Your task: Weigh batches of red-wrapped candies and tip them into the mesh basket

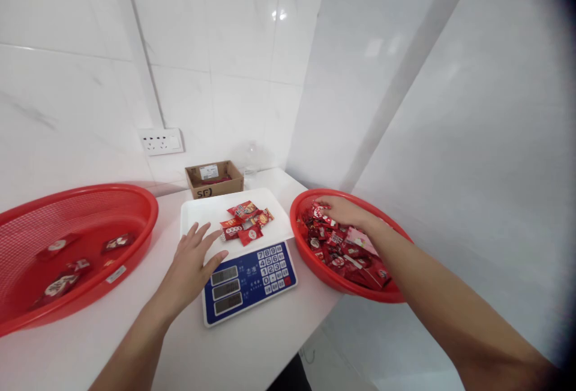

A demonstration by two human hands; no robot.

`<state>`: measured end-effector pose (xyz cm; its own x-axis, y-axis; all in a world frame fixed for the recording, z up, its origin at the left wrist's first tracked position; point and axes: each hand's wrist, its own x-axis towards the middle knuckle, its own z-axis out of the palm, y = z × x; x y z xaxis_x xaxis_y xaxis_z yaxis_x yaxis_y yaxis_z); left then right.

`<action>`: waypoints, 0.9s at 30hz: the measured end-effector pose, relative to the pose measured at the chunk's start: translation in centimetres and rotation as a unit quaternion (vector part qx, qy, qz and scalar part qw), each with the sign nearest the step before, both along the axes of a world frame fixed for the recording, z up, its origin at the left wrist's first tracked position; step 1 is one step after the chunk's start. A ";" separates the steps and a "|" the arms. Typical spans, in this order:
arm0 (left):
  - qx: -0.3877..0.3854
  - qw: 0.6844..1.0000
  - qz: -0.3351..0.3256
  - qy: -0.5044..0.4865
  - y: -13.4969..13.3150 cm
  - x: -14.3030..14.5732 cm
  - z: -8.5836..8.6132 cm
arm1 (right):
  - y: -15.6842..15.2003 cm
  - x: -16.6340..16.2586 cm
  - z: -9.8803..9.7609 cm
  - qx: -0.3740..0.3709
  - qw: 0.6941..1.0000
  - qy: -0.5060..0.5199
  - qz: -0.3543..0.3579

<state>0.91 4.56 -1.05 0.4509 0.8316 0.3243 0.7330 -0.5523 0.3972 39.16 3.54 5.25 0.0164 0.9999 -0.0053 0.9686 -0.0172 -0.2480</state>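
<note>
A blue-faced electronic scale [249, 280] with a white weighing pan [198, 214] stands in the middle of the white counter. Several red candy packets [245, 223] lie on the pan. My left hand [191, 262] rests open on the pan's near left edge, fingers spread, holding nothing. My right hand [344, 211] reaches into the right red basket [342, 286], palm down on a heap of red candy packets [342, 250]. Its fingers curl among the packets; whether they hold one is hidden.
A large red mesh basket [135, 238] at the left holds a few scattered packets. A small cardboard box [215, 180] stands against the tiled wall behind the scale. A wall socket [161, 141] is above. The counter edge drops off below the right basket.
</note>
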 end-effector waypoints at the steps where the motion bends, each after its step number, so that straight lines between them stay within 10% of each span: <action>1: -0.004 1.000 0.000 0.003 -0.1 0.0 0.1 | 0.3 -0.5 0.0 0.016 1.000 0.013 0.005; 12: -0.002 1.000 0.011 0.005 -0.3 -0.5 0.1 | 2.9 -9.4 -0.3 0.034 0.983 0.164 0.076; 27: 0.012 1.000 0.014 0.006 -0.3 -0.8 0.2 | 2.3 -12.0 -2.2 0.018 0.995 0.027 0.097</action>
